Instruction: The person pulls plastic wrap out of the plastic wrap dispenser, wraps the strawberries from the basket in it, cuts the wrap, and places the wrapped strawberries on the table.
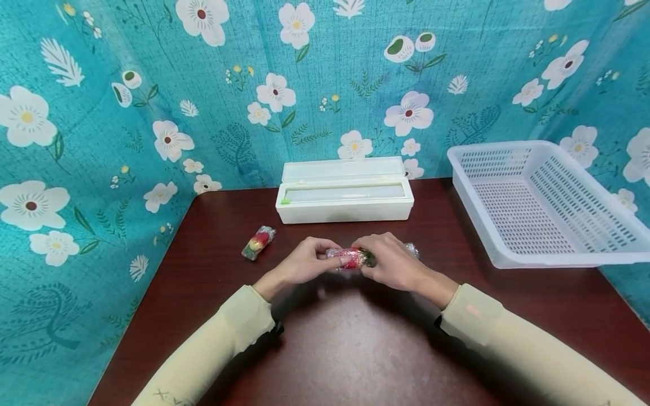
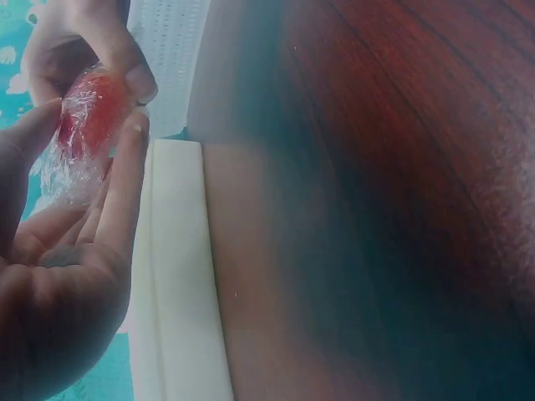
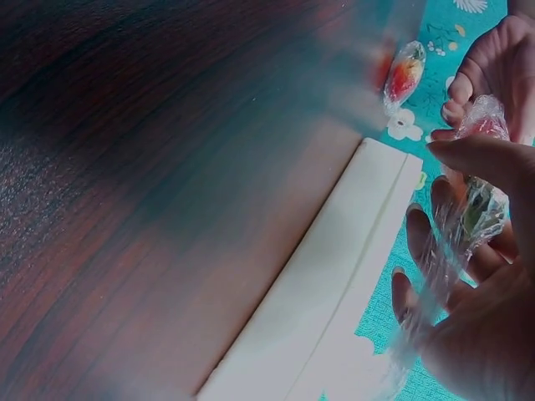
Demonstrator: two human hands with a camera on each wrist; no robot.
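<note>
Between both hands is a red fruit, green at one end and strawberry-like, wrapped in crinkled clear plastic film [image 1: 354, 257]. My left hand [image 1: 302, 262] pinches its left end, thumb along the front. My right hand [image 1: 393, 262] grips the green end, partly covering it. In the left wrist view the red part of the wrapped fruit [image 2: 90, 113] shows between the fingertips of both hands. A loose tail of plastic film [image 3: 430, 292] trails across the right palm in the right wrist view.
Another film-wrapped bundle, red, yellow and green [image 1: 258, 242], lies on the dark wooden table [image 1: 345, 349] to the left. A long white box with its lid raised [image 1: 345, 212] stands behind the hands. At the right sits a white perforated basket [image 1: 477, 225]. A floral curtain hangs behind.
</note>
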